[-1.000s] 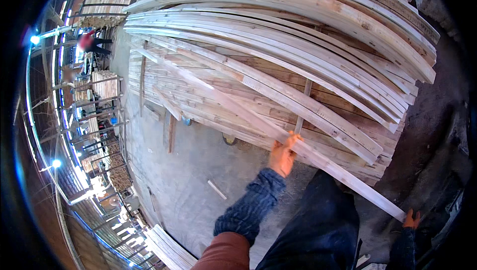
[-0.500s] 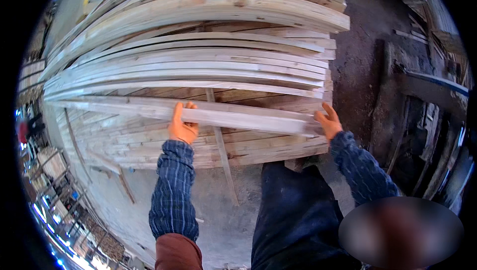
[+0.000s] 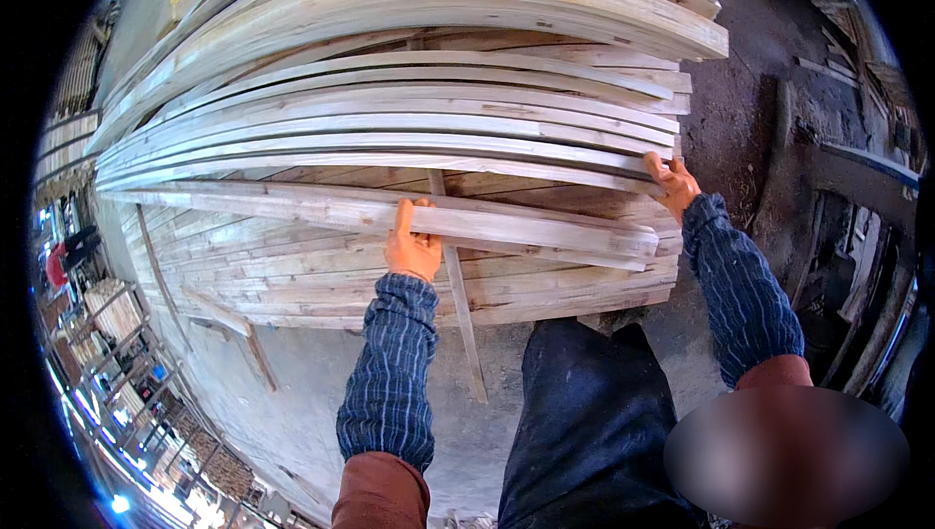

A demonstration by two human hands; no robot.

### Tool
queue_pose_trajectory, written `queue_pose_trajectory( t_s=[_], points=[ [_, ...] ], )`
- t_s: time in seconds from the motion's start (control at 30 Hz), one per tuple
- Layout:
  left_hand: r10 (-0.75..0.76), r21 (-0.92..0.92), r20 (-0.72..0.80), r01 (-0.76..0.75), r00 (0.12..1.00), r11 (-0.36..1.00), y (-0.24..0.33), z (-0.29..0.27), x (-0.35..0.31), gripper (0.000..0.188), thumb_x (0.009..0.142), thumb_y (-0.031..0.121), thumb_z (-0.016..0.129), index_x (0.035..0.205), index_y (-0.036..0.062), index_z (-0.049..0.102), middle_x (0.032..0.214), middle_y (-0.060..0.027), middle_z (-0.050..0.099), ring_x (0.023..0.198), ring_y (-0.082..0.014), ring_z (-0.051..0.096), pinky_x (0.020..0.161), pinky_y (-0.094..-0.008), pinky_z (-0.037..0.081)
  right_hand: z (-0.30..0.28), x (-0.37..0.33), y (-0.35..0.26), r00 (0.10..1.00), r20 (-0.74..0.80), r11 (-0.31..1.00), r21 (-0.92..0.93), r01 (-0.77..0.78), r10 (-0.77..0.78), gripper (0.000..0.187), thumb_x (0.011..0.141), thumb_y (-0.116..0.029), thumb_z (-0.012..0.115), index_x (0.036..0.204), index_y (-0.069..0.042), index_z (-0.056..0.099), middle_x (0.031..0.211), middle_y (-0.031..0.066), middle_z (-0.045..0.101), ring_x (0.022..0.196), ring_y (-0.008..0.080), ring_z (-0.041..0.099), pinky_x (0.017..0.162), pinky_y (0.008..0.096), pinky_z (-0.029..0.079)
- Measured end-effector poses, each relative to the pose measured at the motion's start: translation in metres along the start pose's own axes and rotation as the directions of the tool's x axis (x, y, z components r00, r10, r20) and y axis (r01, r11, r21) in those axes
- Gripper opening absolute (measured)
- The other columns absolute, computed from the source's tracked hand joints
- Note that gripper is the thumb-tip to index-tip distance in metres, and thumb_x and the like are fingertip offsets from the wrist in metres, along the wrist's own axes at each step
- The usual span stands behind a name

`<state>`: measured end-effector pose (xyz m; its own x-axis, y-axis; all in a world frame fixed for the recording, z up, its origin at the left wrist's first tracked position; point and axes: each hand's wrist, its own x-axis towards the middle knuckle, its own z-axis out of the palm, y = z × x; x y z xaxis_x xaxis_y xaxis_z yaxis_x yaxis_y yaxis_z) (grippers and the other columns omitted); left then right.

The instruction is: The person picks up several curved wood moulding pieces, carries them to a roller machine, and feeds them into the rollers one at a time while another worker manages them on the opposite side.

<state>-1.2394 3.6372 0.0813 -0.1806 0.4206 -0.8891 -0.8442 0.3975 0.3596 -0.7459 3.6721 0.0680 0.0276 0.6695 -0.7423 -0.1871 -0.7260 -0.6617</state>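
Note:
A long pale wooden plank [image 3: 526,224] lies across the front of a big stack of planks [image 3: 409,100]. My left hand [image 3: 411,248] grips this plank from below near its middle, fingers curled over its edge. My right hand [image 3: 674,183] holds the plank's right end at the stack's right edge. Both forearms wear blue striped sleeves. My dark trousers [image 3: 594,422] show below.
A thin wooden slat [image 3: 458,305] runs under the stack toward me, and another one [image 3: 255,354] lies at the left. Grey concrete floor [image 3: 292,402] spreads below. Dark ground and metal framework [image 3: 857,198] lie at the right. A person in red [image 3: 58,261] stands far left among racks.
The view has swung from the plank pile's corner to face it squarely. Both hands now hold the front plank, which has settled level onto the stack; the right hand shifted slightly up.

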Motion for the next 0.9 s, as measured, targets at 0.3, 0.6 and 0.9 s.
queue_pose_trajectory(
  t_s=[0.3, 0.6, 0.9],
  points=[
    [-0.067, -0.124, -0.025, 0.063, 0.997, 0.990, -0.018, -0.004, -0.036, 0.052, 0.091, 0.045, 0.077, 0.130, 0.0135, 0.063, 0.127, -0.0019, 0.067, 0.116, -0.0214, 0.063, 0.094, -0.0383, 0.057, 0.020, -0.051, 0.003, 0.979, -0.068, 0.954, -0.221, -0.205, 0.194, 0.065, 0.090, -0.043, 0.075, 0.140, -0.006, 0.058, 0.129, 0.0070, 0.063, 0.119, 0.0191, 0.059, 0.101, 0.0321, 0.046],
    [0.049, -0.347, 0.235, 0.037, 0.971, 0.937, -0.018, 0.014, -0.081, 0.081, 0.090, 0.076, 0.058, 0.147, 0.0189, 0.052, 0.146, -0.0060, 0.057, 0.132, -0.0300, 0.054, 0.111, -0.0528, 0.046, 0.028, -0.095, -0.069, 0.932, 0.324, 0.544, -0.817, 0.189, 0.163, 0.041, 0.101, -0.037, 0.063, 0.126, -0.004, 0.071, 0.113, 0.0118, 0.073, 0.106, 0.0193, 0.066, 0.096, 0.0320, 0.051],
    [0.081, -0.187, 0.184, -0.046, 0.980, 0.981, -0.013, -0.033, -0.167, 0.072, 0.099, 0.059, 0.061, 0.151, 0.0114, 0.048, 0.151, -0.0090, 0.054, 0.137, -0.0326, 0.051, 0.112, -0.0542, 0.045, 0.077, -0.169, -0.069, 0.733, 0.471, 0.233, -0.881, 0.411, 0.490, 0.090, 0.067, -0.055, 0.094, 0.130, 0.000, 0.062, 0.133, 0.0226, 0.059, 0.121, 0.0343, 0.061, 0.106, 0.0409, 0.048]
  ],
)
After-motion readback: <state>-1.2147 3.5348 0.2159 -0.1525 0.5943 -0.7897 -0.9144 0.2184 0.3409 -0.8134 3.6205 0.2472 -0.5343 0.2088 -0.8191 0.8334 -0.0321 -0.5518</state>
